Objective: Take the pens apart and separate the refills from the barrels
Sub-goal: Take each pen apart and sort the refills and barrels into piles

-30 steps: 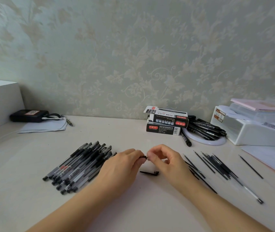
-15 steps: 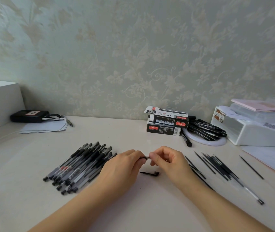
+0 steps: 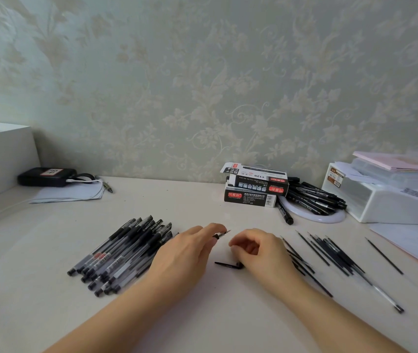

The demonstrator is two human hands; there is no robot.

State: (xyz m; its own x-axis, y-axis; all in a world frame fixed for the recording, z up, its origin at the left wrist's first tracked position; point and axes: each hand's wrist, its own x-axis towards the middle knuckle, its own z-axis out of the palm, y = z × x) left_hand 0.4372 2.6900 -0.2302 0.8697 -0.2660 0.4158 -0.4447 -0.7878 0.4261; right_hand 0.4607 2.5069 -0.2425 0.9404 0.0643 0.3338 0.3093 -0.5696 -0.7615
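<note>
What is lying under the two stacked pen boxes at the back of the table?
The pen boxes rest on the table. A black marker sticks out from under their right end, beside the white ring. Whatever else lies beneath is covered.

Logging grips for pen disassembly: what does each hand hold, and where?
Left hand pinches a black-tipped pen near its tip end. Right hand is curled; whether it holds anything cannot be told.

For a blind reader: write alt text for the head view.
A left hand holds a pen tip-out near the curled right hand, pen cap between them. Capped pens lie left, refills right.
</note>
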